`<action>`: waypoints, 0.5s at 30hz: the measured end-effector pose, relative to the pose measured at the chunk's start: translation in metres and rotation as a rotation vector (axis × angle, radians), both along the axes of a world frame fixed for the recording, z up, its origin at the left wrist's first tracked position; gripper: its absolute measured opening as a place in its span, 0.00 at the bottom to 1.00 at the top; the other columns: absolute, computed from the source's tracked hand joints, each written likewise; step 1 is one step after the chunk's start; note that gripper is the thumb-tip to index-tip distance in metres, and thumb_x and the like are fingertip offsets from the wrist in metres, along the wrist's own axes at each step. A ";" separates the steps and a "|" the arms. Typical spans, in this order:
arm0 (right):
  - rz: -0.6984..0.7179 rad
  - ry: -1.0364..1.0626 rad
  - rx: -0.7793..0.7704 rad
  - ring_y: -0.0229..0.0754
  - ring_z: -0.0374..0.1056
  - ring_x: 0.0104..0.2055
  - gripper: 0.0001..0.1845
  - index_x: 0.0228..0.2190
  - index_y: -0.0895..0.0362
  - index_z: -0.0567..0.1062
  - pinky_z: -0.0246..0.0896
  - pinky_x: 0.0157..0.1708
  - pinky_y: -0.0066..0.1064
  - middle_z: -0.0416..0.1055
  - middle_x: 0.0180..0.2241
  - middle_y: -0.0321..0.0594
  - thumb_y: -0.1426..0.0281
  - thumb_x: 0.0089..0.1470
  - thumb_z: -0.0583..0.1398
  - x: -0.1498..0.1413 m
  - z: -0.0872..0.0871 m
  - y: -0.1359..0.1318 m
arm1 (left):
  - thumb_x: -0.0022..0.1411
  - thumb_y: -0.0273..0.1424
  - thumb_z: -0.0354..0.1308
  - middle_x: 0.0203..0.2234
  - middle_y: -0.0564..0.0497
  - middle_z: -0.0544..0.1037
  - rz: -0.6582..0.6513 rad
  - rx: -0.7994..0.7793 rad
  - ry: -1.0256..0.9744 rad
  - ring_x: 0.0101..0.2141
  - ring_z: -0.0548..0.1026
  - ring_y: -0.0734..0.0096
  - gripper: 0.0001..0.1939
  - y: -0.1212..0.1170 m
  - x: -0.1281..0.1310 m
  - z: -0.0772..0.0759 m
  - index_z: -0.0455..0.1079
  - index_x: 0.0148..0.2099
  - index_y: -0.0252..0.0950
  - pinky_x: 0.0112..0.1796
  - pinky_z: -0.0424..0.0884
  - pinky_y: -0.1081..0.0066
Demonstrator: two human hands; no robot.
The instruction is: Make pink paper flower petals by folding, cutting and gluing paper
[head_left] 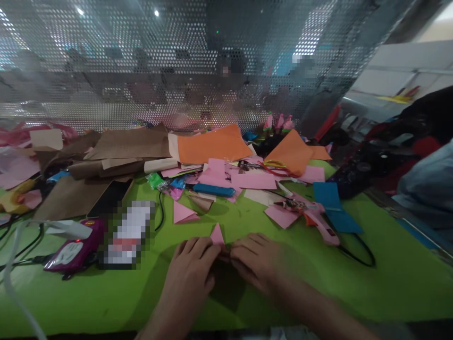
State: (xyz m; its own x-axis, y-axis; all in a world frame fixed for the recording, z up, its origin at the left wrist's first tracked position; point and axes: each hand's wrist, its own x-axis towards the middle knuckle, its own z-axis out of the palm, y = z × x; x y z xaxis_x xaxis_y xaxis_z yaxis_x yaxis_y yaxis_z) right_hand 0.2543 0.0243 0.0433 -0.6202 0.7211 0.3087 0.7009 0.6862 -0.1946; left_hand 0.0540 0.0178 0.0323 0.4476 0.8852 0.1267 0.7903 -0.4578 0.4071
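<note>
My left hand and my right hand lie close together on the green table, fingers bent down and pressing on a small pink paper piece. A pink triangular tip of it sticks up between the fingertips; the rest is hidden under my hands. Another folded pink triangle lies just beyond, apart from my hands.
A pink glue gun with a black cord lies to the right, beside a blue sheet. Orange, brown and pink papers pile up at the back. A dark phone and a purple packet sit left. A perforated metal screen stands behind.
</note>
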 end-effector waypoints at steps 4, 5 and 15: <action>-0.131 0.044 -0.148 0.43 0.67 0.35 0.07 0.33 0.56 0.73 0.57 0.36 0.33 0.73 0.32 0.40 0.73 0.61 0.55 -0.003 0.004 -0.001 | 0.57 0.20 0.56 0.44 0.52 0.75 0.058 0.007 -0.003 0.44 0.70 0.59 0.19 -0.003 0.007 0.001 0.69 0.49 0.44 0.45 0.63 0.56; -0.157 0.049 -0.167 0.43 0.67 0.35 0.07 0.33 0.56 0.73 0.57 0.36 0.33 0.73 0.32 0.40 0.73 0.61 0.55 -0.003 0.004 -0.001 | 0.58 0.21 0.55 0.43 0.53 0.75 0.075 0.016 -0.004 0.44 0.70 0.59 0.17 -0.003 0.009 0.001 0.70 0.47 0.44 0.44 0.63 0.57; -0.286 0.091 -0.299 0.42 0.66 0.33 0.06 0.29 0.56 0.73 0.55 0.31 0.30 0.71 0.30 0.37 0.76 0.57 0.58 -0.007 0.007 0.003 | 0.62 0.23 0.55 0.36 0.56 0.76 0.158 0.015 -0.093 0.39 0.70 0.63 0.10 0.002 0.015 0.003 0.72 0.38 0.44 0.42 0.60 0.59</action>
State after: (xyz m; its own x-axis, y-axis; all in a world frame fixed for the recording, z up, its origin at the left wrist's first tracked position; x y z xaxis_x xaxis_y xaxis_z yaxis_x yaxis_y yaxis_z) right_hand 0.2474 0.0273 0.0507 -0.3623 0.9262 0.1043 0.8253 0.3708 -0.4259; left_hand 0.0695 0.0202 0.0348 0.2891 0.9412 0.1746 0.8118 -0.3378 0.4763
